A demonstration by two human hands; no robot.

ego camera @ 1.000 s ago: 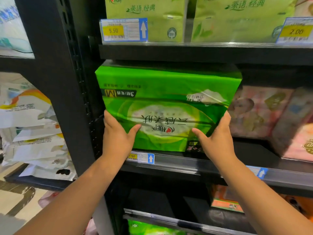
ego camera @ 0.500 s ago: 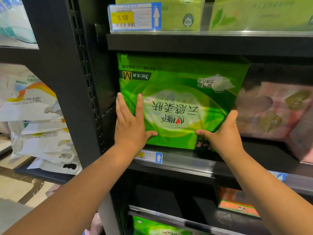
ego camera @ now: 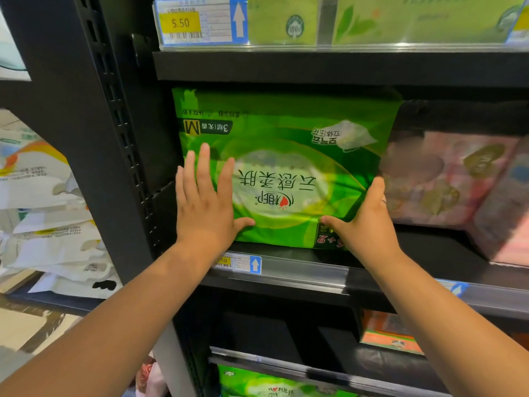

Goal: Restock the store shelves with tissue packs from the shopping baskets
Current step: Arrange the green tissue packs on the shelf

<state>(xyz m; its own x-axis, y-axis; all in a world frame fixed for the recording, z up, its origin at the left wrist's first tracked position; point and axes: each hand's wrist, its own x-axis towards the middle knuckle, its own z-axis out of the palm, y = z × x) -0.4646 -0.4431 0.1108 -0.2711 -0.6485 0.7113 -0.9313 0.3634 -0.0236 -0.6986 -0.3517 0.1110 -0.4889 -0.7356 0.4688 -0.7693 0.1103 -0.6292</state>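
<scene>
Pressing flat against the front of the green tissue pack (ego camera: 286,167), print upside down, with the left hand (ego camera: 204,207) — fingers spread wide, thumb along the lower edge, nothing clasped. Cupping the pack's lower right corner with the right hand (ego camera: 365,222), thumb on the front face, fingers curled round the side in a partial grip. Sitting on the black middle shelf (ego camera: 415,253) at its left end, just beside the pink packs (ego camera: 446,179) — under the yellow 5.50 price tag (ego camera: 197,22).
</scene>
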